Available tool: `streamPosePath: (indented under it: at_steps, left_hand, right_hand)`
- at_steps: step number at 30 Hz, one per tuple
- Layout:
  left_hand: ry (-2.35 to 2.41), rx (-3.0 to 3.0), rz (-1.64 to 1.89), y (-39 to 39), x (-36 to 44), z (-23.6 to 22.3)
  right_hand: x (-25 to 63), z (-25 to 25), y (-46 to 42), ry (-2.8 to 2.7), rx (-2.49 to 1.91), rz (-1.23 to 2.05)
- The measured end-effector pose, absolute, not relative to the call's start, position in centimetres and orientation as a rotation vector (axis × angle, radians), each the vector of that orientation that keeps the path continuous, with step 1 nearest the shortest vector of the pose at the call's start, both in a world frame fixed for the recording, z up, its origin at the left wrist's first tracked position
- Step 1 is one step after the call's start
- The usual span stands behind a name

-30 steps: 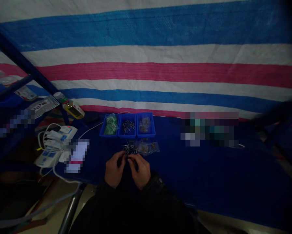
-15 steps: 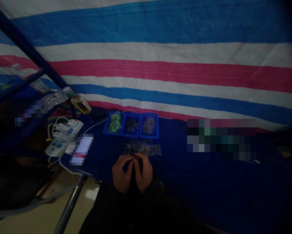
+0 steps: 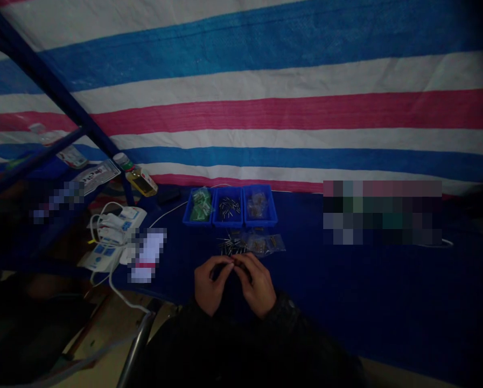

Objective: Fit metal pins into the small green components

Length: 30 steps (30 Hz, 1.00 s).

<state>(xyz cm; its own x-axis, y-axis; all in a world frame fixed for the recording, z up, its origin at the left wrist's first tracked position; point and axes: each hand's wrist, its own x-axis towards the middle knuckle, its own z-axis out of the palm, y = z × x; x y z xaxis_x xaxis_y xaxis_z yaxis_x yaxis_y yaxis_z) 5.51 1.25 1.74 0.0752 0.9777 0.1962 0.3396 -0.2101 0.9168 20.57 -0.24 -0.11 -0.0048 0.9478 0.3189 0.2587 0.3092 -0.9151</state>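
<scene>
My left hand and my right hand meet at the fingertips over the front of the blue table. Both are closed in a pinch; whatever lies between the fingers is too small and dark to make out. Just beyond them is a loose pile of thin metal pins or screws. Clear plastic bags of small parts lie beside that pile on its right. Behind stand three blue bins: the left bin has green-tinted bags, the middle bin dark metal pieces, the right bin clear bags.
White power strips with plugs and cables lie on the left, near a blurred-out phone-like object. A bottle of yellowish liquid leans by the blue frame post. A striped tarp hangs behind the table.
The view has shifted a little, so the scene sits further right and tilts. My fingertips stay together, and my right hand is angled further outward at the wrist.
</scene>
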Motion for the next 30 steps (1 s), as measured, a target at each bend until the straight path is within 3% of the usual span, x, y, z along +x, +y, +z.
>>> streamPosePath:
  at_steps: [11, 30]
  left_hand:
    - [1.175, 1.961, 1.119, 2.9, 3.5, 2.5]
    - [1.166, 1.714, 0.963, 3.1, 3.2, 2.2]
  right_hand:
    - [19.9, 0.0, 0.4, -1.462, -1.238, 0.701]
    - [19.9, -0.2, -0.1, -1.530, -1.203, 0.633]
